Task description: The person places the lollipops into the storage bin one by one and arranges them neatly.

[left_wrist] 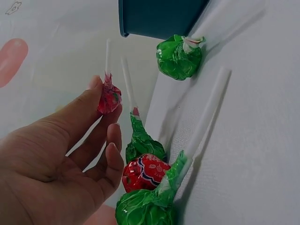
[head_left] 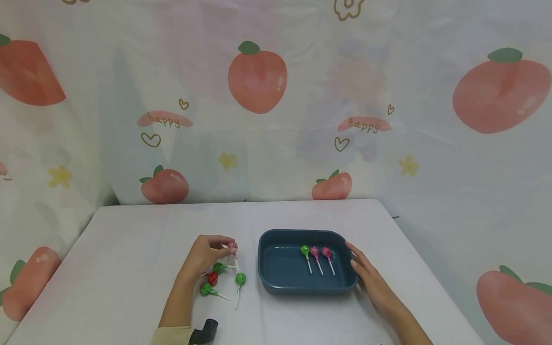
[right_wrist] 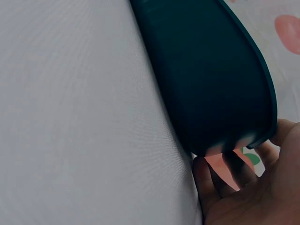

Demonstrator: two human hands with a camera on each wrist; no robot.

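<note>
Backdrop [head_left: 276, 139]: pale printed fabric, standing behind the table [head_left: 129, 268] and along both sides. Print: large orange-red peaches [head_left: 258, 81] with green leaves, one high near centre; two smaller peaches [head_left: 165, 187] low, by the table's far edge. Two "happy" labels [head_left: 165, 119], each with a small outlined heart [head_left: 183, 104] above right and a larger one below. Yellow flowers [head_left: 227, 161] between. Table covering white, faintly creased; far corners rounded.
</note>
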